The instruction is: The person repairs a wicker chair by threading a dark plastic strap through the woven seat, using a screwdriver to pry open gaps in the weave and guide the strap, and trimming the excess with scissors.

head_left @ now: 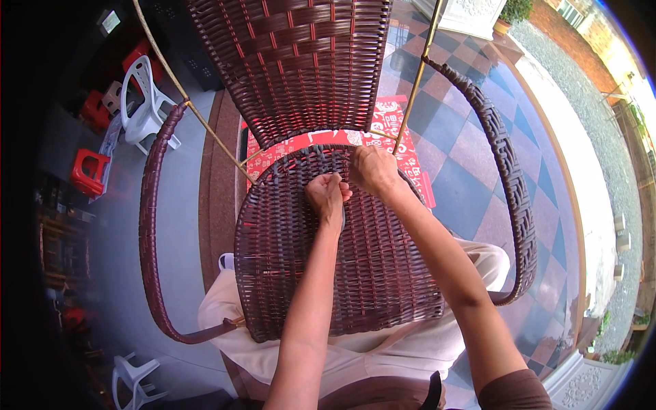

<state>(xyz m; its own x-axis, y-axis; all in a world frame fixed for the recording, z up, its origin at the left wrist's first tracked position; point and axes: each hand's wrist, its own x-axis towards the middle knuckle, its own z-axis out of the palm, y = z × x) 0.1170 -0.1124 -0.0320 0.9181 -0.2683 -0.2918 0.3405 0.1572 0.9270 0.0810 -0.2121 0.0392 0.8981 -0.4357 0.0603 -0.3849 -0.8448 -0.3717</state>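
Note:
A dark brown woven rattan chair lies across my lap, its seat (287, 260) facing up and its backrest (294, 61) pointing away. My left hand (326, 197) is closed on a thin weaving strand near the back edge of the seat. Right beside it, my right hand (372, 167) presses its fingers into the weave at the seat's rear rim, gripping a strand there. The two hands almost touch. Bare yellowish metal frame rods (205, 123) run from the seat up to the backrest on both sides.
Wrapped armrests curve at the left (147, 225) and right (509, 178). A red printed mat (389, 116) lies on the checkered tile floor beneath. White plastic chairs (143, 102) and red stools (89, 171) stand at the left. A gravel strip runs along the right.

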